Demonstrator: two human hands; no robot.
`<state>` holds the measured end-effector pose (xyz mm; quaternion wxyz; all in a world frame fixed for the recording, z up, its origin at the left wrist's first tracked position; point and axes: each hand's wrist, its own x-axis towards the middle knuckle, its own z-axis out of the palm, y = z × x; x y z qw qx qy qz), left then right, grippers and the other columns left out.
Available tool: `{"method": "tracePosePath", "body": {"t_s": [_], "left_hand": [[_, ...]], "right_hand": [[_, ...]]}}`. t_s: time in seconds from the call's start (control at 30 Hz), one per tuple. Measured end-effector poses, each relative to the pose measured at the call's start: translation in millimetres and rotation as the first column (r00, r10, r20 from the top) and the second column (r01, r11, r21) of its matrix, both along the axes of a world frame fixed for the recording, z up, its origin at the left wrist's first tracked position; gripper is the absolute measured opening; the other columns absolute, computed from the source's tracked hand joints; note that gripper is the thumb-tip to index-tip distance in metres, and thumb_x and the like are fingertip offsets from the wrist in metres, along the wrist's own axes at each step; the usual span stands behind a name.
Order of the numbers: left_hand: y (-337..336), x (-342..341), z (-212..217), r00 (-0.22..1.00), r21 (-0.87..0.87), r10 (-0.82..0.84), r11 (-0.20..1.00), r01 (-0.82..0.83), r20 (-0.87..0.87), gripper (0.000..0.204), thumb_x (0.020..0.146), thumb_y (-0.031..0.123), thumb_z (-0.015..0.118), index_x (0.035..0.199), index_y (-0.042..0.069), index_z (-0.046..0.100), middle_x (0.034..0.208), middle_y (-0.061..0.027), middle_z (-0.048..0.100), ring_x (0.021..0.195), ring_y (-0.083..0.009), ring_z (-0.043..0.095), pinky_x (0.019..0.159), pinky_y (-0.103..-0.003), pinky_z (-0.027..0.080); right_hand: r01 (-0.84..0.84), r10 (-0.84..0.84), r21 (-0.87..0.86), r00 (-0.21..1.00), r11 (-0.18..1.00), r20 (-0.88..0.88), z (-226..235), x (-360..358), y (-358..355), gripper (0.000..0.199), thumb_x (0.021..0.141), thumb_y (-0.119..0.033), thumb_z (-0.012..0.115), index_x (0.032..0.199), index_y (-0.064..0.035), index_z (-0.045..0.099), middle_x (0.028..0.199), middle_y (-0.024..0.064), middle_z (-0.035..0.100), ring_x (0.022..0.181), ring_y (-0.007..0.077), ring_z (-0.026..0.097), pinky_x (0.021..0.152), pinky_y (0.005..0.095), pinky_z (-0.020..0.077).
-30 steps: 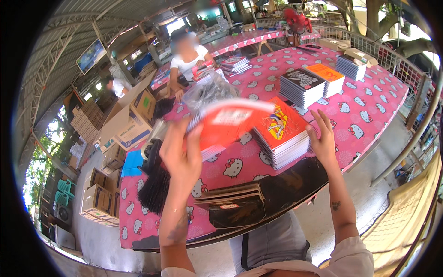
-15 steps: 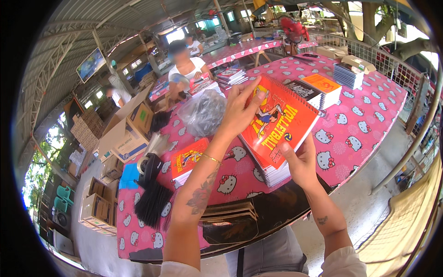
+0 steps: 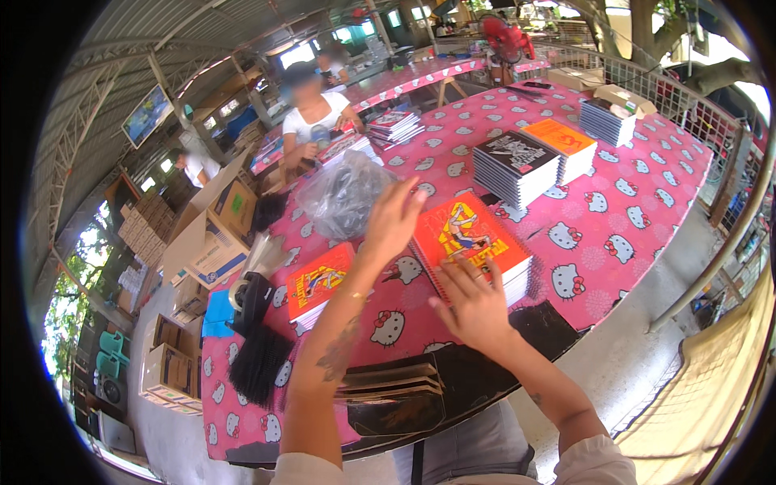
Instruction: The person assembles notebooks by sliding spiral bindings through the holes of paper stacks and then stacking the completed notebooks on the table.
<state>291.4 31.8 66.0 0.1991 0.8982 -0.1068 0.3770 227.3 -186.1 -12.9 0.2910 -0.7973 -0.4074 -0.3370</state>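
Red notebook stack (image 3: 483, 246) lies beneath the right hand (image 3: 477, 303)

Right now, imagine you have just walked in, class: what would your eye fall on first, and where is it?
Probably the pink cartoon-cat tablecloth, spread across the middle of the view. Next, the bright red notebook stack just right of centre, with the right grip over the near part of its cover. The red fan also stands out, near the top, right of centre.
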Motion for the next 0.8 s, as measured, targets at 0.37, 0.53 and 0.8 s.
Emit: {"method": "tracePosePath", "body": {"t_s": [0.37, 0.53, 0.8], "left_hand": [[181, -234, -112, 0.883, 0.334, 0.446, 0.862, -0.382, -0.143, 0.037, 0.085, 0.015, 0.076, 0.119, 0.005, 0.069, 0.116, -0.015, 0.07, 0.106, -0.0348, 0.068, 0.091, -0.046, 0.057], [176, -225, -97, 0.889, 0.337, 0.457, 0.843, -0.42, -0.036, 0.033, 0.087, 0.009, 0.071, 0.12, 0.005, 0.069, 0.102, -0.0131, 0.07, 0.097, -0.0338, 0.067, 0.085, -0.047, 0.053], [19, -275, 66, 0.999, 0.172, -0.035, 0.985, 0.027, 0.041, 0.033, 0.087, 0.005, 0.068, 0.121, 0.007, 0.068, 0.085, -0.0081, 0.06, 0.086, -0.0277, 0.06, 0.081, -0.04, 0.04]], "right_hand": [[-0.028, 0.028, 0.051, 1.0, 0.998, 0.003, -1, -4, 3, 0.036, 0.088, -0.021, 0.066, 0.12, -0.0056, 0.071, 0.127, 0.008, 0.07, 0.125, 0.0285, 0.06, 0.112, 0.0552, 0.0349], [-0.01, 0.011, -0.017, 0.999, 1.0, 0.033, 1, -7, -4, 0.043, 0.089, -0.026, 0.069, 0.127, -0.0057, 0.068, 0.133, 0.0117, 0.066, 0.131, 0.0311, 0.056, 0.115, 0.0566, 0.0321], [-0.327, 0.803, 0.744, 0.368, 0.583, -0.468, -1, -82, 16, 0.066, 0.089, -0.006, 0.079, 0.145, 0.0028, 0.046, 0.137, 0.0138, 0.06, 0.122, 0.0204, 0.059, 0.102, 0.0362, 0.0481]]}}
